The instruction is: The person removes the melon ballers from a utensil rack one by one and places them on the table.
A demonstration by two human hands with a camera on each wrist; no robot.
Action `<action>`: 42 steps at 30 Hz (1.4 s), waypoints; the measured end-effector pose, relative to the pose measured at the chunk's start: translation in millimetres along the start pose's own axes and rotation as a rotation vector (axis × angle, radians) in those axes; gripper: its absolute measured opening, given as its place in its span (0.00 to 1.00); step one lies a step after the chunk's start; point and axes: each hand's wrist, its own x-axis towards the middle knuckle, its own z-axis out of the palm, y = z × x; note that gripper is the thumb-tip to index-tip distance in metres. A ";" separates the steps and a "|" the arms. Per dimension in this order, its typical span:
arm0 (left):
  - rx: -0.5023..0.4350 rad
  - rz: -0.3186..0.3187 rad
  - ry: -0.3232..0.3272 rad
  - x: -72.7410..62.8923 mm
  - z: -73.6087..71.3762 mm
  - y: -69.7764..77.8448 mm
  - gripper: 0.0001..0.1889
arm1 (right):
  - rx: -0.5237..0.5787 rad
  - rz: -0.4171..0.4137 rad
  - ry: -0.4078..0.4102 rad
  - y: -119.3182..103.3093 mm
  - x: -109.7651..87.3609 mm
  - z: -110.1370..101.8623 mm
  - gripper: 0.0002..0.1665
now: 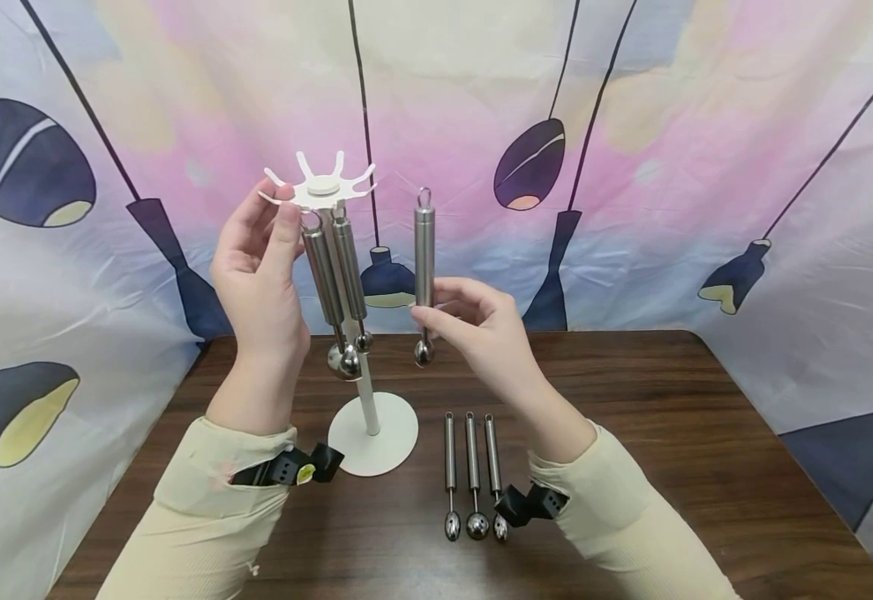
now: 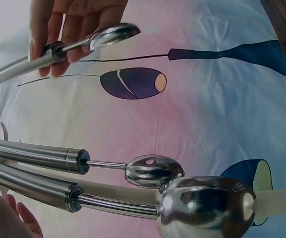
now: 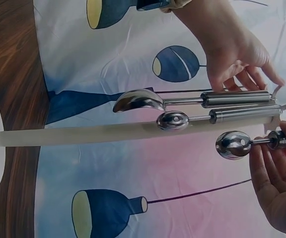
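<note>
A white rack (image 1: 323, 188) with several curved hooks around its top stands upright on a round base. My left hand (image 1: 262, 267) pinches one of the left-side hooks between thumb and fingers. Two steel melon ballers hang from the rack by their end rings: a larger one (image 1: 323, 277) and a smaller one (image 2: 153, 171), scoops downward. To the right of the rack, my right hand (image 1: 481, 321) grips another melon baller (image 1: 424, 254) low on its handle. That one is upright, ring on top, apart from the rack.
Three more melon ballers (image 1: 473, 454) lie side by side on the dark wooden table (image 1: 631, 467), rings pointing away. The rack's round white base (image 1: 398, 450) rests to their left. A printed cloth (image 1: 451, 100) hangs behind the table and along its sides.
</note>
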 end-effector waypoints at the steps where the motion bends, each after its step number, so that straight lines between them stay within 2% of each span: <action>1: -0.004 0.003 0.001 -0.2 -0.1 -0.2 0.16 | -0.008 0.003 0.002 0.4 -1.5 -0.9 0.15; 10: 0.007 0.083 -0.010 -1.4 -1.9 -3.1 0.14 | -0.033 0.019 -0.001 8.3 -13.9 -7.4 0.15; 18: 0.036 0.112 -0.010 -1.7 -1.5 -3.7 0.16 | 0.015 0.057 0.014 17.1 -25.8 -13.4 0.15; 28: 0.066 0.122 -0.008 -2.5 -1.1 -4.0 0.14 | 0.047 0.079 0.051 31.9 -39.9 -21.2 0.16; 34: 0.088 0.131 -0.002 -3.1 -0.6 -4.7 0.17 | 0.045 0.087 0.073 47.0 -49.1 -24.1 0.16; 42: 0.095 0.140 0.003 -4.9 0.6 -3.5 0.15 | 0.062 0.151 0.112 64.0 -59.4 -27.2 0.16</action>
